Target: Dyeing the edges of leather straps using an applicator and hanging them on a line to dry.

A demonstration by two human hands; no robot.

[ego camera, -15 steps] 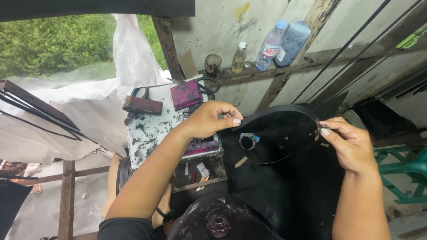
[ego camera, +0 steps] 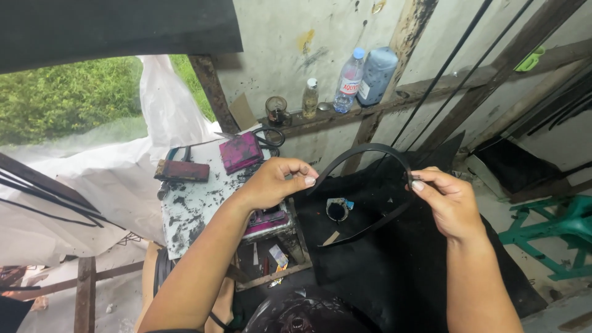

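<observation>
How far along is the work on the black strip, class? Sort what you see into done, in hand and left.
Done: the strip is cut to a narrow band and bent into an arch. In hand: the left hand pinches one end and the right hand the other, above the black sheet. Left: the strip's ends are not joined; the small pot and scissors lie untouched.

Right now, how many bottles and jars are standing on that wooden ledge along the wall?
4: a small dark glass jar at the left, a small yellowish bottle, a clear plastic water bottle with a blue cap, and a large grey-blue jug. More may be hidden.
</observation>
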